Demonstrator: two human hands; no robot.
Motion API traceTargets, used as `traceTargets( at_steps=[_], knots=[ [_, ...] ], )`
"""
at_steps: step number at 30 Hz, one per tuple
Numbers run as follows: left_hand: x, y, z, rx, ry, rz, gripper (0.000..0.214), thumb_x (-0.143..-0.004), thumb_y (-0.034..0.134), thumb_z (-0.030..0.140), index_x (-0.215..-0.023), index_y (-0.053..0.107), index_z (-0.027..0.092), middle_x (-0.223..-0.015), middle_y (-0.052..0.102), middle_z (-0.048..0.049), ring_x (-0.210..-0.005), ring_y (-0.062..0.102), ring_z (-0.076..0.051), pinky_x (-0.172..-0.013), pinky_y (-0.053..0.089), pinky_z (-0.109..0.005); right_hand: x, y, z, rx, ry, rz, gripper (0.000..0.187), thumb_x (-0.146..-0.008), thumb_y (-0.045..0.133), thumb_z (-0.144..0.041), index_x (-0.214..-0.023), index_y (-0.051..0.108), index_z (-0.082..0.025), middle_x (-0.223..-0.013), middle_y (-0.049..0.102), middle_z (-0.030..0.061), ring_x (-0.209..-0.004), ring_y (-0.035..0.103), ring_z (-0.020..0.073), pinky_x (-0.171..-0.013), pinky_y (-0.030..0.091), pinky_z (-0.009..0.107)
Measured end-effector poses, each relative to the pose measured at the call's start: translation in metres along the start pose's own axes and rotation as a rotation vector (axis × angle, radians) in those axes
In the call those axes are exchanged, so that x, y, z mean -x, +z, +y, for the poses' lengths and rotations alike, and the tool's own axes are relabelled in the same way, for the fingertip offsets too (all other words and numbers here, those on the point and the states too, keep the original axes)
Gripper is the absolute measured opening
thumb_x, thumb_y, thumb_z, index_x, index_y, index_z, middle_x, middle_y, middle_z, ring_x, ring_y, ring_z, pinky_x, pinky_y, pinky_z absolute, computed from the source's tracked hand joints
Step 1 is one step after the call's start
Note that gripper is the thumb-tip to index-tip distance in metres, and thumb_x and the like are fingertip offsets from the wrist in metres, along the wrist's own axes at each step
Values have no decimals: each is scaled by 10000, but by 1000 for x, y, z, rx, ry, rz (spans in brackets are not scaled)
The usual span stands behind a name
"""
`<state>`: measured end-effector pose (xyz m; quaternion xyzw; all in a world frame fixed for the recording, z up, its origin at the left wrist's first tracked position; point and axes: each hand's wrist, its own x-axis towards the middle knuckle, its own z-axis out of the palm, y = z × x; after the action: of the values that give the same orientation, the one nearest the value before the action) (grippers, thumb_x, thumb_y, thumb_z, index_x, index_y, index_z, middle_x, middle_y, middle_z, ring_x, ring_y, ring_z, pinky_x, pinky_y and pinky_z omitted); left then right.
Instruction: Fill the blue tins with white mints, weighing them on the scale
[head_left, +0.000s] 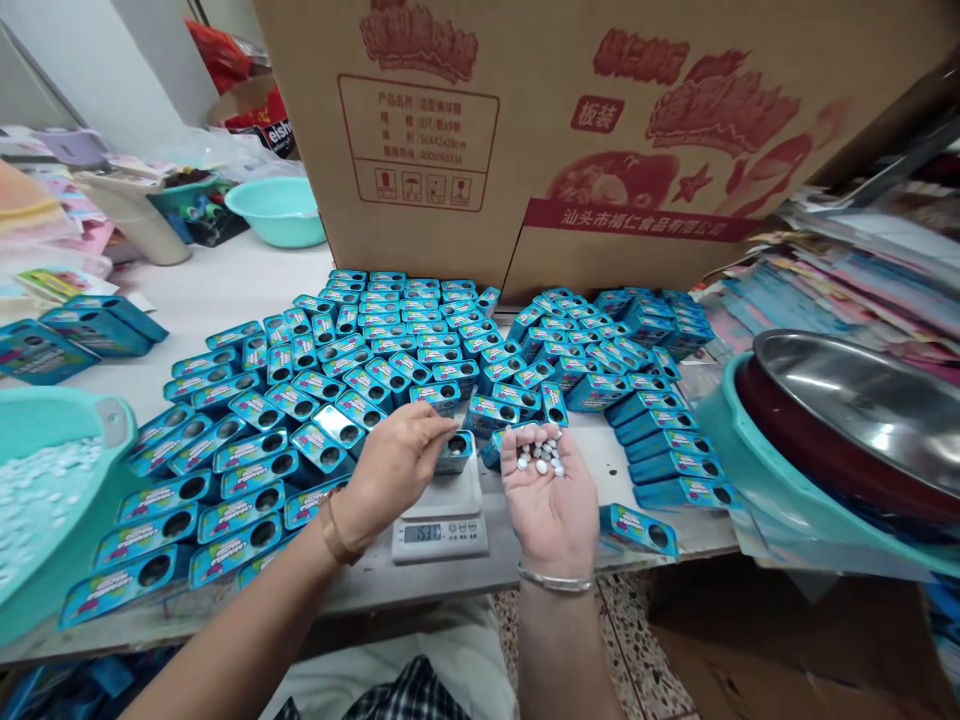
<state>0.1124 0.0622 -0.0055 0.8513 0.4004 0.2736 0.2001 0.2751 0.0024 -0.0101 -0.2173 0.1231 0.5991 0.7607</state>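
A small white digital scale [442, 522] stands at the table's front edge, and one blue tin [454, 452] sits on its pan. My left hand [390, 470] reaches over that tin with its fingertips pinched together at the tin's opening; what they pinch is too small to make out. My right hand [550, 495] lies palm up just right of the scale, fingers slightly cupped, with several small white tablets [540, 455] resting on the palm. Several rows of the same blue tins [375, 345] cover the table behind and to the left.
A large cardboard box [570, 130] stands behind the tins. A teal basin of white tablets [37, 490] is at the left edge. A steel bowl in a teal basin [847, 420] sits at the right, beside stacked paper cards. A green bowl [279, 210] stands far left.
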Motion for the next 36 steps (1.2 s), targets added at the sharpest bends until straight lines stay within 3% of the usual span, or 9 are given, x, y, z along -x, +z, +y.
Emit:
traceTargets(
  at_steps=[5, 10, 14, 20, 25, 27, 30, 33, 36],
  knots=[
    [3, -27, 22, 206, -17, 199, 183, -919, 520, 219, -984, 690, 206, -883, 650, -29, -816, 602, -136, -751, 470, -260, 4, 2, 8, -1, 38, 10, 266, -923, 430, -277, -726, 581, -181, -680, 603, -22, -692, 613, 86, -826, 575, 343],
    [11, -39, 35, 249, 4, 269, 163, -897, 556, 190, -1006, 677, 197, -909, 658, -24, -840, 609, -130, -772, 475, -255, 10, 2, 13, 1, 59, 1, 265, -924, 433, -281, -734, 585, -176, -696, 609, -19, -709, 615, 88, -847, 567, 347],
    [15, -29, 40, 257, 50, 320, 164, -890, 563, 166, -1014, 665, 197, -916, 665, -22, -855, 605, -130, -779, 474, -263, 16, 3, 19, 4, 94, -28, 279, -934, 413, -290, -737, 576, -177, -697, 612, -14, -725, 626, 103, -825, 577, 359],
    [23, -4, 53, 107, 277, 222, 221, -895, 534, 138, -1087, 624, 201, -991, 696, -33, -838, 597, -158, -790, 447, -333, 19, 3, 34, -197, 420, -21, 280, -963, 354, -285, -829, 554, -143, -684, 595, -15, -569, 569, 42, -530, 517, 123],
    [23, -22, 24, 19, 75, 351, 295, -882, 576, 230, -1177, 566, 222, -1108, 640, -55, -1031, 553, -201, -912, 426, -365, 20, -1, 9, -100, 215, -21, 201, -932, 393, -235, -804, 533, -168, -749, 574, -2, -728, 597, 101, -700, 583, 285],
    [21, -18, 11, -95, 25, 250, 446, -844, 625, 307, -1261, 500, 211, -1201, 587, -88, -1099, 509, -246, -951, 407, -414, 20, -2, -6, -93, 103, -44, 139, -896, 431, -191, -787, 516, -174, -745, 545, -14, -708, 573, 88, -663, 570, 250],
    [20, 6, 4, -301, 1, -10, 684, -744, 715, 331, -1341, 409, 197, -1265, 535, -119, -1159, 453, -310, -1030, 313, -527, 21, -3, -20, -65, 23, -98, 65, -808, 504, -128, -772, 479, -177, -717, 500, -35, -638, 526, 67, -573, 536, 193],
    [23, 23, 6, -377, -39, -133, 496, -750, 676, 242, -1216, 509, 205, -1069, 608, -75, -1054, 508, -276, -1076, 223, -563, 21, -8, -30, 4, 71, -108, 177, -726, 532, -41, -782, 447, -186, -699, 486, -51, -587, 511, 54, -506, 508, 161],
    [36, 4, 11, -304, -45, -70, 337, -781, 649, 305, -1093, 561, 214, -976, 622, -46, -1009, 523, -244, -1106, 167, -548, 12, -19, -42, 77, 71, -109, 254, -672, 507, 18, -762, 420, -203, -666, 485, -57, -523, 508, 60, -437, 494, 167]
  ],
)
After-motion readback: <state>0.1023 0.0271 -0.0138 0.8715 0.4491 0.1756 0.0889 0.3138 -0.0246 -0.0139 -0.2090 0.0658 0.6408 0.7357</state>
